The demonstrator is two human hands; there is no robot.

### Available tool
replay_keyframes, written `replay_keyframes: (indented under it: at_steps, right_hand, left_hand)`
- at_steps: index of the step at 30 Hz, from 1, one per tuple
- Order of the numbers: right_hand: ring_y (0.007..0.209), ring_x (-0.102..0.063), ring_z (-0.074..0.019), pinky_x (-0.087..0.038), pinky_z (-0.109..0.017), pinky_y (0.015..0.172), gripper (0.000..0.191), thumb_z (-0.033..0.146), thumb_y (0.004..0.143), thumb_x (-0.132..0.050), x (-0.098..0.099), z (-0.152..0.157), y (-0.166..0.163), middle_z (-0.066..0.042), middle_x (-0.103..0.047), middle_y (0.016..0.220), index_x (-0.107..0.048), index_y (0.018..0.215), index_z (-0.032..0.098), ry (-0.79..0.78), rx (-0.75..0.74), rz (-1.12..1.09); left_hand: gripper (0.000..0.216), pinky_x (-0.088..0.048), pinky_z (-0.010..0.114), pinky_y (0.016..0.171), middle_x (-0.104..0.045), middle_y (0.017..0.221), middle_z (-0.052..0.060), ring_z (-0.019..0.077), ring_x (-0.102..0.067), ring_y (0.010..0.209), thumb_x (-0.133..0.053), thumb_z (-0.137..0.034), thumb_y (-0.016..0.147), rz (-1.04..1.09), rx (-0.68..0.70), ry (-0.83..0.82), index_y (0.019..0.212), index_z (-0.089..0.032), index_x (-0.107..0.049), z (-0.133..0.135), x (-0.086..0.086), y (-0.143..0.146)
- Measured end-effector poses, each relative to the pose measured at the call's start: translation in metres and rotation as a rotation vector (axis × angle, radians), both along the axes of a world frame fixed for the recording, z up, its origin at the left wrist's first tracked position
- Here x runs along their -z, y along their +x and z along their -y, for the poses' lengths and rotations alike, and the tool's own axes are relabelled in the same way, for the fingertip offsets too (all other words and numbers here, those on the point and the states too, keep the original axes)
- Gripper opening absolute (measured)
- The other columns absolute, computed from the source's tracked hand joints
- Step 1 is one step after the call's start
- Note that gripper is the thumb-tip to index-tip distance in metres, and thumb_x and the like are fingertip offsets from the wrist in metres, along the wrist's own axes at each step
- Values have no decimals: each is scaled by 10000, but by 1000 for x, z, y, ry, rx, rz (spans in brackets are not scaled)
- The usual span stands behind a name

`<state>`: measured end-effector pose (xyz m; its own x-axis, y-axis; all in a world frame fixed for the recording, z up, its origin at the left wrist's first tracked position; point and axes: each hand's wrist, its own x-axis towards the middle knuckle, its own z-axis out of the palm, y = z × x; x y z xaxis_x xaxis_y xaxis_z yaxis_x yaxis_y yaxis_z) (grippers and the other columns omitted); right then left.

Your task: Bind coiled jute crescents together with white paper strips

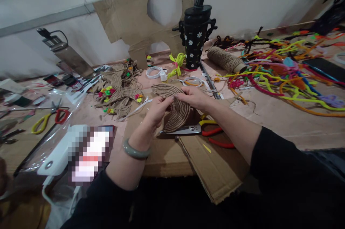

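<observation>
Between my hands is a curved, crescent-shaped piece of brown twine rows (180,112). My left hand (159,108) grips its left, inner side, the thumb pressed near the middle. From the right, my right hand (195,96) pinches the same piece, with its thumb almost touching the left thumb. Fingers behind the piece are partly hidden. Scissors (192,129) with red and yellow handles lie just under its lower end, on a sheet of cardboard (167,157). Similar twine crescents (125,94) with small bright flowers are heaped to the left.
A black flowered tumbler (192,38) and a twine spool (226,60) stand behind. Colourful pipe cleaners (283,81) spread over the right side. At left are a phone (91,153), a white power bank (58,153), more scissors (43,123) and a grey bottle (70,56).
</observation>
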<state>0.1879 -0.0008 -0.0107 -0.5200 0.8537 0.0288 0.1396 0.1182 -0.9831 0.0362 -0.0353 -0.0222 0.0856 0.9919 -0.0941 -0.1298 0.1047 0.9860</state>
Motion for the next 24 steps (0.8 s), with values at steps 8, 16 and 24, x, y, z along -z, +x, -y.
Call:
replay_keyframes:
  at_steps: [8,16,24]
  right_hand:
    - [539,-393,-89,-269,-231,490,172,308,775,-501,2,-1,1,31,-454,599,-479,672,172,60,20,68]
    - [532,-357,-82,-239,-230,492,197,332,768,-498,1,-1,1,42,-416,589,-464,659,171,84,13,91]
    - [539,-359,-80,-237,-232,492,185,312,780,-496,1,-2,1,41,-409,596,-458,663,174,82,25,97]
  left_hand:
    - [225,-354,219,521,-583,622,-1,80,-467,533,-703,-349,652,0,3,10,674,-137,-631,0,1,0]
    - [238,-353,215,519,-588,623,-1,81,-471,538,-704,-355,648,4,17,31,685,-130,-636,-1,2,0]
    - [203,-352,216,506,-585,608,5,81,-468,517,-703,-328,661,18,1,24,661,-135,-638,-1,2,0]
